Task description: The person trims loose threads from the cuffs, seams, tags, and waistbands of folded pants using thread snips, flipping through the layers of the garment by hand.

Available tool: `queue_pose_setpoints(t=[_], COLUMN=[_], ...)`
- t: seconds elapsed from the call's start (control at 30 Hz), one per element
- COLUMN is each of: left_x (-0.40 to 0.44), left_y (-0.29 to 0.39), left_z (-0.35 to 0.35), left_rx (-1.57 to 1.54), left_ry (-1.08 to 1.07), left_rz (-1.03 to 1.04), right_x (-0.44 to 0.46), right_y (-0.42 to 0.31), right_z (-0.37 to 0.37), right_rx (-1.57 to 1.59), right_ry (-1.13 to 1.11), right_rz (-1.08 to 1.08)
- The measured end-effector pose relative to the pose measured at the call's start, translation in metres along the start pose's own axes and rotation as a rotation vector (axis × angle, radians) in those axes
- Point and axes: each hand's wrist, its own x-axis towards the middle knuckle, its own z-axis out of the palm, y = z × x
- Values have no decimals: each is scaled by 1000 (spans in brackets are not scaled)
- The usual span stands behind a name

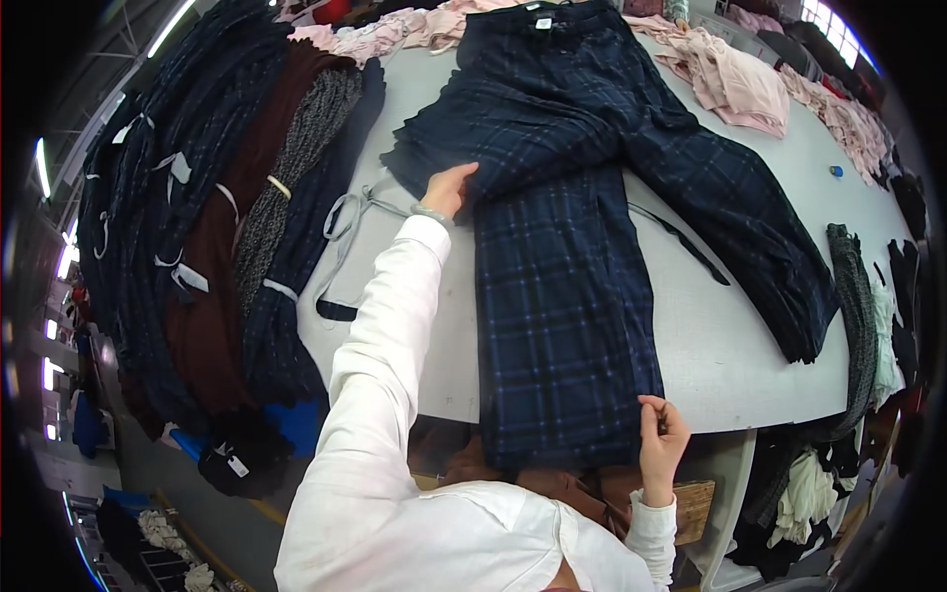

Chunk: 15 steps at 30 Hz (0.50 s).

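Dark blue plaid trousers (562, 306) lie on the pale table, waistband at the far side. One leg stretches toward me and hangs over the near edge; the other lies out to the right. My left hand (451, 190) is at the left edge of the stacked fabric, thumb on top and other fingers mostly hidden, closed on the cloth. Down by the hem, my right hand (663, 441) pinches the side edge of the near leg between thumb and fingers. A dark drawstring (681, 242) trails between the two legs.
Tied bundles of dark plaid (182, 128), maroon (212, 286) and grey speckled cloth (281, 212) drape over the left side. Pink garments (735, 84) line the far edge. A grey tie strip (345, 222) lies left of the trousers. Shelves (740, 493) with clothes stand below right.
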Motion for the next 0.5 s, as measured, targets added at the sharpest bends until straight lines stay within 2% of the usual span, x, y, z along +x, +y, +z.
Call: queue_pose_setpoints(t=[0.1, 0.17, 0.2, 0.23, 0.27, 0.3, 0.33, 0.37, 0.4, 0.47, 0.5], left_x=[-66, -138, -195, -244, -281, -287, -305, -323, -351, -389, -400], left_y=[17, 7, -6, -17, -43, -91, -108, -126, -102, -94, -88], left_z=[48, 54, 57, 54, 42, 11, 1, -10, 11, 10, 6], left_rx=[-381, -200, -8, 237, 556, 661, 785, 893, 1012, 921, 860], left_ry=[-58, -173, -205, -383, -362, -556, -756, -964, -1172, -1236, -1321], left_rz=[406, 562, 493, 751, 879, 851, 842, 828, 871, 549, 252], right_x=[-1, 0, 0, 2, 6, 11, 11, 7, 8, -1, -7], right_y=[0, -1, -1, -1, -1, -2, -3, -14, -22, -5, 16], right_z=[-1, -3, -4, -6, -7, -8, -10, -2, 7, 1, 5], right_rx=[210, 369, 483, 594, 707, 797, 891, 905, 910, 349, 276], right_ry=[-82, -119, -137, -150, -162, -235, -300, -121, 59, -215, -158], right_rz=[128, 247, 309, 375, 440, 467, 504, 608, 690, 318, 214])
